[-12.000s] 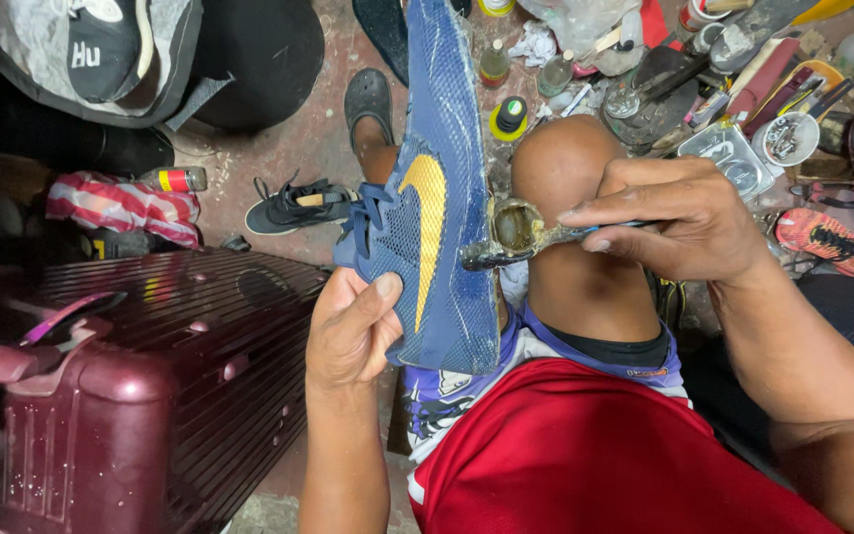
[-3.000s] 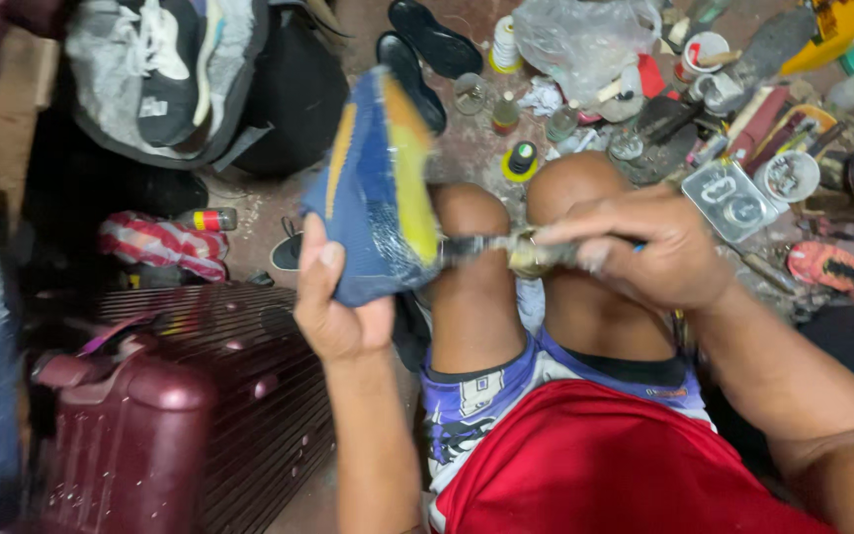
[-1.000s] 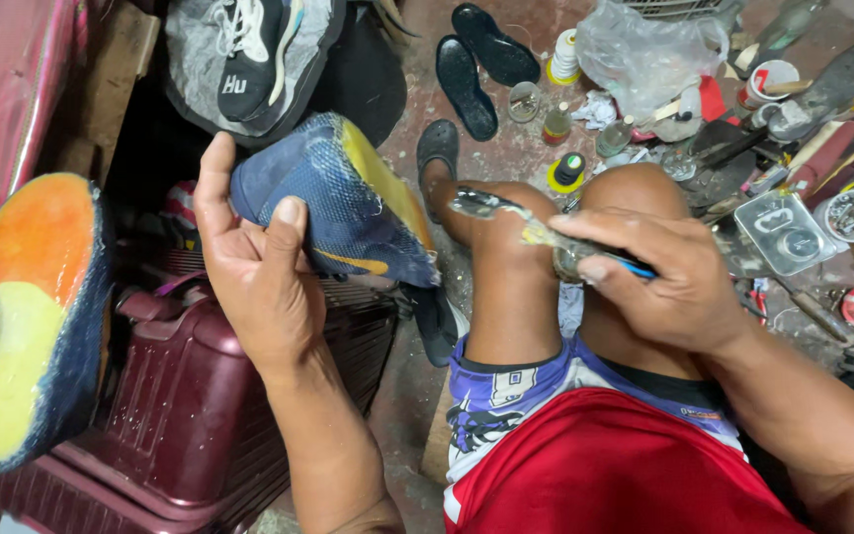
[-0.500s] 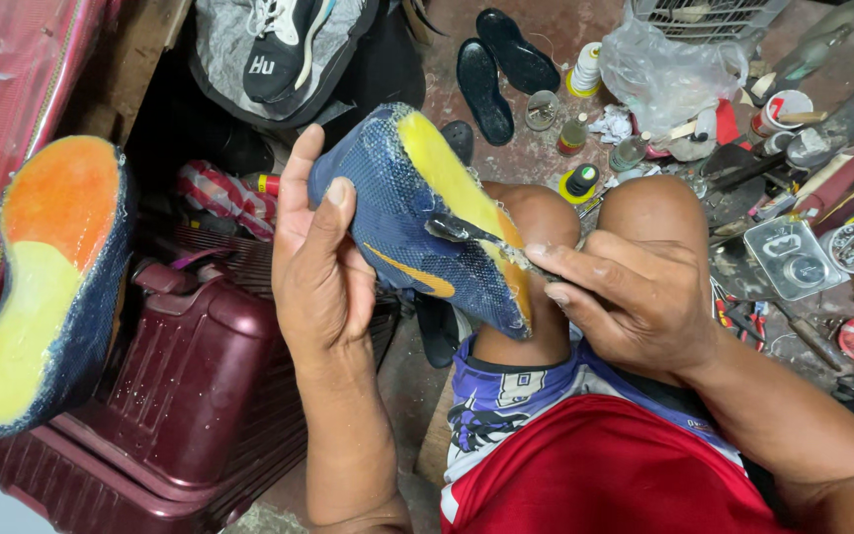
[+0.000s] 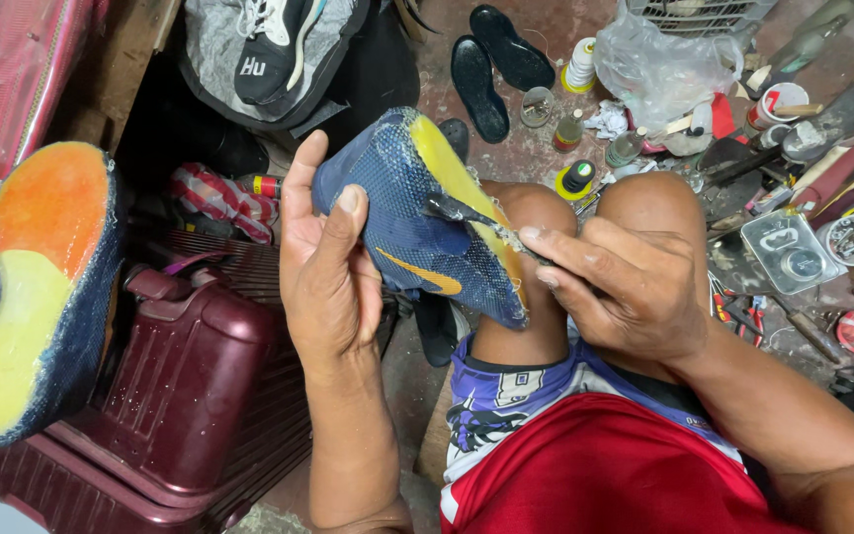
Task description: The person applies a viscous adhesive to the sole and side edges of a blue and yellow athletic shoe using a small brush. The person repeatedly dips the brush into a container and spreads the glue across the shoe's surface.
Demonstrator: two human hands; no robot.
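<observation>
Blue shoe upper under brush

Soft mesh shoe (image 5: 417, 213) is held over the knees, clasped at the toe by the left hand (image 5: 328, 267). Brush (image 5: 471, 216) is pinched in the right hand (image 5: 625, 287). Judged light and floppy; best gripped by the stiffer toe.

Behind the blue shoe (image 5: 427, 227), our right hand (image 5: 635, 287) hid most of the thin tool; we couldn't tell its kind. Left of that shoe, the picture's edge cut off the orange-and-yellow sole (image 5: 32, 287).
</observation>
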